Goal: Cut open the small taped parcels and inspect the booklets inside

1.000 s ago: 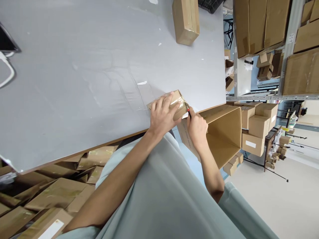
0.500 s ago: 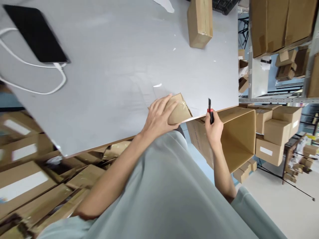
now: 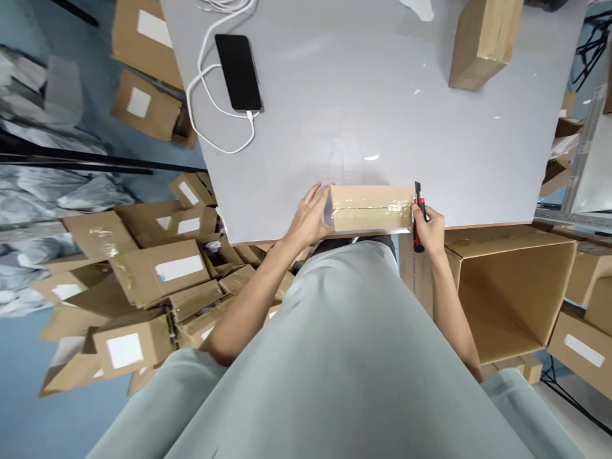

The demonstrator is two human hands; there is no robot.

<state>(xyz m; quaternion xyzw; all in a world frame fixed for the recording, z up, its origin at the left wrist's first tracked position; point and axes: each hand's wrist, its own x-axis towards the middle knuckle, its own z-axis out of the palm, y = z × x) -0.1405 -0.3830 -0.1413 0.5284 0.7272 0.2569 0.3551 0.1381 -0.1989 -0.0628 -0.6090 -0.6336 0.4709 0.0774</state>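
Observation:
A small cardboard box (image 3: 373, 217) lies lengthwise at the table's front edge, with shiny clear tape along its upper side. My left hand (image 3: 310, 218) grips the box's left end, thumb at the near corner. In my right hand (image 3: 429, 228) is a black and red box cutter (image 3: 419, 220), its tip pointing away from me. The fingers of that hand are right at the box's right end and seem to touch it.
On the grey table (image 3: 306, 146) lie a black phone (image 3: 239, 73) with a white cable (image 3: 210, 137) and a taller carton (image 3: 484, 48). A large open carton (image 3: 511, 293) stands below right; several discarded cartons (image 3: 176, 271) are heaped below left.
The box has turned, its long taped side now facing up. My right hand has brought the box cutter in to the box's right end. My view has swung left.

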